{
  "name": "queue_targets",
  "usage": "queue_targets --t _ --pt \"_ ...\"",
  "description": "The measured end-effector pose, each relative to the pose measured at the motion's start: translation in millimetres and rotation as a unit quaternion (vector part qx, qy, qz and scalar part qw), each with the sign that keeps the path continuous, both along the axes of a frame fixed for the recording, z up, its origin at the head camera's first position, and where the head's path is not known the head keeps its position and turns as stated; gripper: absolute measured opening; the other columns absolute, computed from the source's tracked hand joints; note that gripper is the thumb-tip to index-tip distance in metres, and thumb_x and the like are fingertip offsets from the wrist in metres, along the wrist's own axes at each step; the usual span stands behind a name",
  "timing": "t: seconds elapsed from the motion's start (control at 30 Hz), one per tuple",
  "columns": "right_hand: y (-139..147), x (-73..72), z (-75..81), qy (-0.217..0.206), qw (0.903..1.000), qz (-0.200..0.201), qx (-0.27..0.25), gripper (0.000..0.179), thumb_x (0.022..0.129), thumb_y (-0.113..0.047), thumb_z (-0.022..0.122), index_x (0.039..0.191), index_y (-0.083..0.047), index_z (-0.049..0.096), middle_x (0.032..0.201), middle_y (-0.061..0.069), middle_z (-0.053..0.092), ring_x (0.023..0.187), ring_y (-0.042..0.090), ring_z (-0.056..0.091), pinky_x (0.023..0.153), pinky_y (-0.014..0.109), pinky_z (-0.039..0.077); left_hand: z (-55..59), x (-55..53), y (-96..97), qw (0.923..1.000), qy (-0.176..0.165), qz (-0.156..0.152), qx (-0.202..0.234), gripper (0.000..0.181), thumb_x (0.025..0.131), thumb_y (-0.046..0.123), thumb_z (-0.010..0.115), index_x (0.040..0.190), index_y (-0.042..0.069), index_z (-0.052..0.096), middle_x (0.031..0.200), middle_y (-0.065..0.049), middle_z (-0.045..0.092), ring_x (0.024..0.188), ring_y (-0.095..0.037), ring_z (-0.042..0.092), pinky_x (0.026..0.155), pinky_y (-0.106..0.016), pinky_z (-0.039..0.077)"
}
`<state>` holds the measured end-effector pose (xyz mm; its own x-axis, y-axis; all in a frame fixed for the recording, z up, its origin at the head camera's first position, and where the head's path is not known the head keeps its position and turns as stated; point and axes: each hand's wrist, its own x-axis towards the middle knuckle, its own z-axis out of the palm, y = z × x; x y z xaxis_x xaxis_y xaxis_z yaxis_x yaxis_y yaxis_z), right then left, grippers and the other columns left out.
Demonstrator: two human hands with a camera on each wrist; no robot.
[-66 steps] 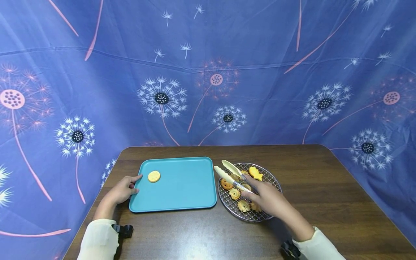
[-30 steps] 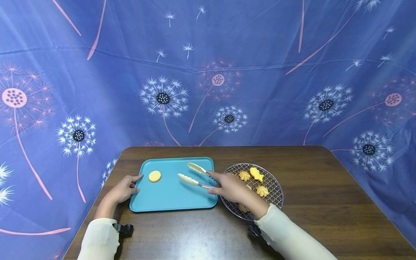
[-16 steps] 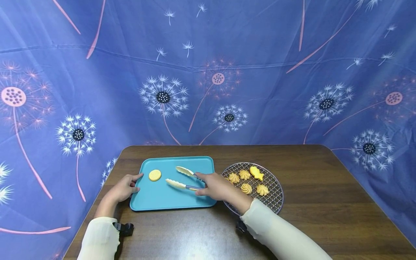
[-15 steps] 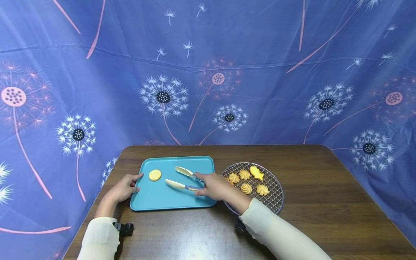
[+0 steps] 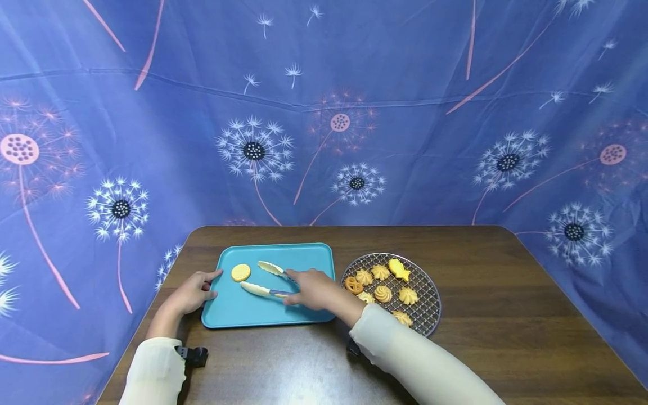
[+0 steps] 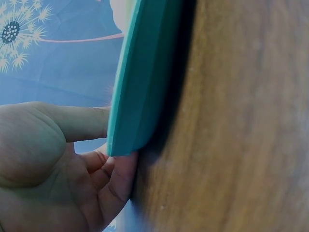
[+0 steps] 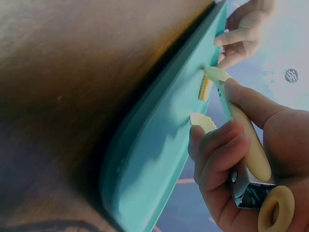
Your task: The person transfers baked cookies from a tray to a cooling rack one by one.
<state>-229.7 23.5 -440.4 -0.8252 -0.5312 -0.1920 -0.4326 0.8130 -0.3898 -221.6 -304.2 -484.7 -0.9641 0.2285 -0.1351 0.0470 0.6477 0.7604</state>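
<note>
My left hand [image 5: 188, 293] holds the left rim of the turquoise tray [image 5: 283, 315]. In the left wrist view its thumb is at the rim and curled fingers lie at the tray's underside. My right hand [image 5: 316, 288] grips a pair of tongs [image 5: 255, 289] with cream tips. The tongs are spread over the tray, with nothing between their tips. Just left of the tips, a round yellow cookie [image 5: 241, 273] lies on the tray. In the right wrist view the tongs' cream handle [image 7: 248, 140] is wrapped by my fingers and the cookie [image 7: 204, 88] appears edge-on.
Right of the tray stands a round wire rack [image 5: 432, 304] with several cookies, among them a pretzel-shaped one [image 5: 353, 285] and a yellow fish-shaped one [image 5: 399, 270]. My right sleeve [image 5: 405, 349] covers its near edge. A blue dandelion-print cloth [image 5: 415, 169] hangs behind the wooden table [image 5: 506, 315].
My right hand has carried the spread tongs leftward from above the rack to near the round cookie on the tray. More of the rack's cookies now show. My left hand stays at the tray's rim.
</note>
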Motion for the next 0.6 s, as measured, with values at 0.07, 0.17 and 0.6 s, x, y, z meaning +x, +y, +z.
queue_targets --t 0.07,0.17,0.6 --pt "-7 -1.4 -0.5 0.001 1.0000 -0.003 0.008 0.081 0.093 -0.047 0.074 0.160 -0.015 0.041 0.148 0.012 0.058 0.133 0.033 0.056 0.103 0.044 0.049 -0.4 0.1 -0.6 1.0000 0.001 0.000 -0.001 0.062 0.094 -0.013 0.061 0.150 -0.017 0.036 0.073 -0.004 0.040 0.060 -0.016 0.041 0.053 -0.027 0.041" --pt "-18 -3.0 -1.5 0.000 0.9999 -0.007 0.016 0.082 0.093 -0.048 0.073 0.160 -0.015 0.040 0.146 0.013 0.059 0.131 0.032 0.057 0.102 0.044 0.050 -1.1 0.1 -1.6 1.0000 -0.001 0.002 0.000 0.063 0.094 -0.013 0.061 0.151 -0.016 0.035 0.073 -0.005 0.043 0.059 -0.017 0.043 0.053 -0.028 0.042" --pt "-42 -5.6 -8.3 0.033 0.9989 -0.010 0.031 0.079 0.094 -0.049 0.073 0.160 -0.019 0.042 0.139 0.011 0.064 0.120 0.028 0.065 0.091 0.041 0.055 -0.1 -2.5 0.6 0.9999 -0.006 0.001 -0.011 0.064 0.092 -0.015 0.061 0.150 -0.017 0.035 0.078 -0.009 0.049 0.068 -0.020 0.047 0.057 -0.028 0.045"
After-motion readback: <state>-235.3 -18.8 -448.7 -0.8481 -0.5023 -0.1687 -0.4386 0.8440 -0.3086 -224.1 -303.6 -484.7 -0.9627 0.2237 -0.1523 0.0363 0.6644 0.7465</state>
